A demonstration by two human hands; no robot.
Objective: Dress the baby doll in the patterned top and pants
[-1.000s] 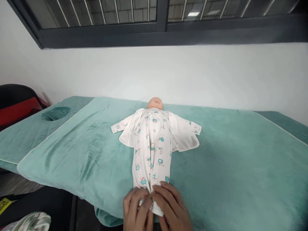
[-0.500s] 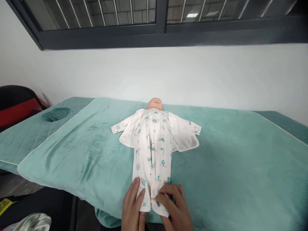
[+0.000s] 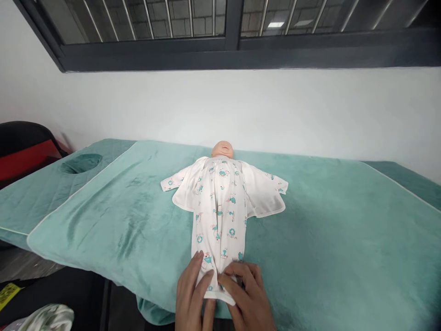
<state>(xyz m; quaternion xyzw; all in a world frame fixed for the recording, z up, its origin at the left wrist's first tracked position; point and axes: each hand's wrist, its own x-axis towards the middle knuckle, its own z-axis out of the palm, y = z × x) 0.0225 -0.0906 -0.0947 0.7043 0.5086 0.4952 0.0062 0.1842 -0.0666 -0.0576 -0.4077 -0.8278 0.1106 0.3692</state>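
A baby doll (image 3: 222,149) lies on its back, its head toward the wall. It is covered by a white baby romper (image 3: 219,225) with teal and pink prints, and white sleeved cloth spreads out on both sides. My left hand (image 3: 193,292) grips the left leg end near the hem, thumb on top and some fingers beneath. With thumb and fingertips, my right hand (image 3: 248,292) pinches the right leg end. The two leg ends now lie close together, and my fingers hide parts of the cuffs.
The doll rests on a teal-covered massage bed (image 3: 327,239) with a face hole (image 3: 81,163) at the left. A white wall (image 3: 241,105) and a dark-framed window (image 3: 227,55) stand behind. A black and red chair (image 3: 27,156) is at far left; patterned cloth (image 3: 48,318) lies lower left.
My right hand has drawn the right leg end inward and slightly up, so the gap between the legs has closed. My left hand has barely shifted.
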